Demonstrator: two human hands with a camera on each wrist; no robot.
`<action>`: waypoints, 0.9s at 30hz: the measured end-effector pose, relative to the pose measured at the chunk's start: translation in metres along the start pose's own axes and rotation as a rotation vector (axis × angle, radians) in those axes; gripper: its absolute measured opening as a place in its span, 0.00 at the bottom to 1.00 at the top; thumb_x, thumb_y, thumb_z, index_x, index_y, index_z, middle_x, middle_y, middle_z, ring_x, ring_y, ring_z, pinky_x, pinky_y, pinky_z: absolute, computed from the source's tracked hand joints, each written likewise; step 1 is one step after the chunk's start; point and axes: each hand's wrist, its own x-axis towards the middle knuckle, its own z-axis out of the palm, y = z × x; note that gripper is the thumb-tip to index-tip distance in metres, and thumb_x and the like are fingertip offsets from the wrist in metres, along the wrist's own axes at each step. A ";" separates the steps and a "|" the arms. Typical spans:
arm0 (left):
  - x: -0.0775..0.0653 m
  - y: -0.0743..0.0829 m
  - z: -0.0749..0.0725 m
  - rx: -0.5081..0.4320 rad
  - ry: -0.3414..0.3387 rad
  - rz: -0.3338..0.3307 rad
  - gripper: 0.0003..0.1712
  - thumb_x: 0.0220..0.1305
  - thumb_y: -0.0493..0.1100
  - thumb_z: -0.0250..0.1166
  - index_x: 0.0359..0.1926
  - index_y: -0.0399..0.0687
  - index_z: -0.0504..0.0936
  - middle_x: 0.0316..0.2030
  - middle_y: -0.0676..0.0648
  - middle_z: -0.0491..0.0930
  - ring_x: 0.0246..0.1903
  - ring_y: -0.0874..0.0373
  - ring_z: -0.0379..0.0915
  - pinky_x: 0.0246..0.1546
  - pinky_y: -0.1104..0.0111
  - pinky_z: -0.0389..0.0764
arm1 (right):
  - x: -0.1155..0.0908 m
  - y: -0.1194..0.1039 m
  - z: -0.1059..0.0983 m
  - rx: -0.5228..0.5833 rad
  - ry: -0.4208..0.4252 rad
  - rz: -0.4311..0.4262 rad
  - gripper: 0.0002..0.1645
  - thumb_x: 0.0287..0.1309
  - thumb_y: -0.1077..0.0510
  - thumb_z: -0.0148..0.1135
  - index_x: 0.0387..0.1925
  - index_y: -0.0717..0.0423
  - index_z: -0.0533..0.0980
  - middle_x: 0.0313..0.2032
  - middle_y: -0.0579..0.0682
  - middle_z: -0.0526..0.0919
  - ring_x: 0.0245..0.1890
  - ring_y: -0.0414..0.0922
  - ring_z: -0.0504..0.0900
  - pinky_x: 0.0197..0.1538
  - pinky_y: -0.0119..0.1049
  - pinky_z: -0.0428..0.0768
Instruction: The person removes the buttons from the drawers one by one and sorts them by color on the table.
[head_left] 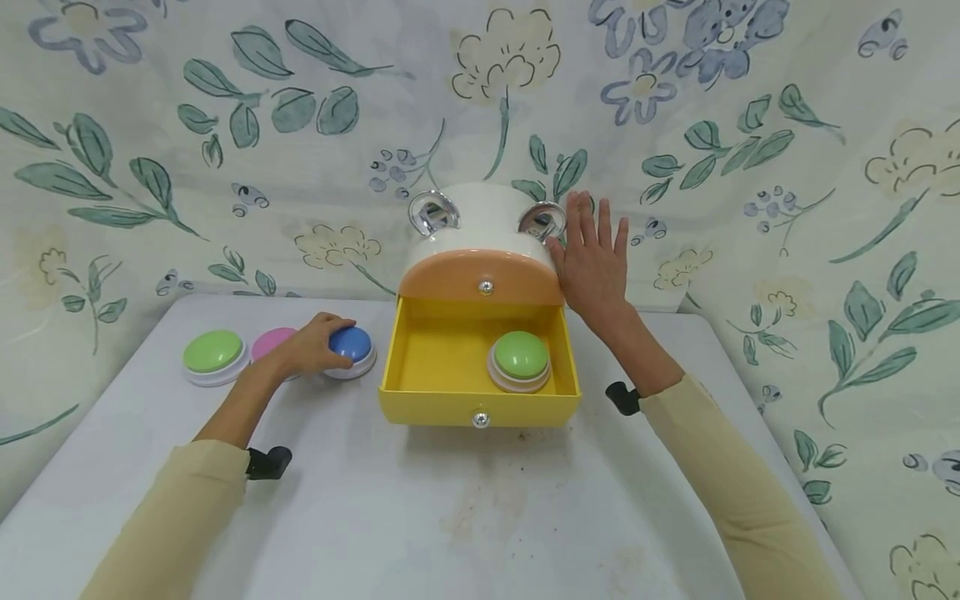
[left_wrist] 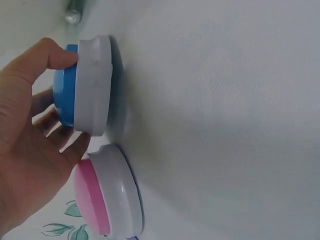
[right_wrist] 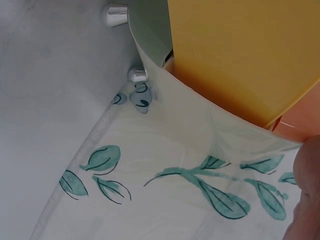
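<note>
With thumb and fingers, my left hand (head_left: 306,347) grips a blue round push button (head_left: 350,343) with a white base, left of the yellow drawer. The left wrist view shows the thumb on one edge of the blue cap (left_wrist: 65,97) and fingers round the other side; a shadow lies along the base. The drawer (head_left: 427,409) stands pulled out of a white rounded cabinet (head_left: 480,217) with an orange upper front. A green push button (head_left: 521,356) sits inside it, on the right. My right hand (head_left: 596,265), fingers straight, rests against the cabinet's right side.
Left of the blue button are a pink push button (head_left: 272,342), partly behind my left hand, and another green one (head_left: 212,353). Two chrome rings (head_left: 434,213) top the cabinet. Floral cloth (head_left: 300,150) hangs behind the white table (head_left: 330,517).
</note>
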 end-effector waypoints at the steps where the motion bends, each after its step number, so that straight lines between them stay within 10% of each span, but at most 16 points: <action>1: 0.000 0.000 0.000 0.003 -0.001 -0.005 0.44 0.63 0.43 0.67 0.72 0.29 0.56 0.67 0.24 0.48 0.61 0.27 0.54 0.60 0.35 0.65 | 0.000 0.000 0.000 0.003 -0.004 0.002 0.42 0.78 0.43 0.39 0.79 0.58 0.39 0.78 0.57 0.44 0.77 0.58 0.39 0.75 0.57 0.34; 20: -0.006 0.010 -0.004 0.049 0.003 -0.023 0.46 0.62 0.40 0.67 0.74 0.30 0.54 0.69 0.23 0.48 0.64 0.27 0.53 0.61 0.34 0.63 | -0.001 -0.001 -0.002 0.008 -0.030 0.016 0.42 0.78 0.43 0.39 0.79 0.57 0.38 0.78 0.57 0.43 0.77 0.57 0.38 0.75 0.56 0.33; 27: -0.025 0.035 -0.011 -0.019 0.292 0.192 0.31 0.65 0.34 0.62 0.67 0.30 0.67 0.64 0.28 0.67 0.63 0.33 0.63 0.62 0.39 0.67 | 0.000 -0.002 -0.002 0.015 -0.019 0.011 0.42 0.78 0.43 0.39 0.79 0.57 0.38 0.78 0.57 0.43 0.77 0.58 0.39 0.75 0.56 0.34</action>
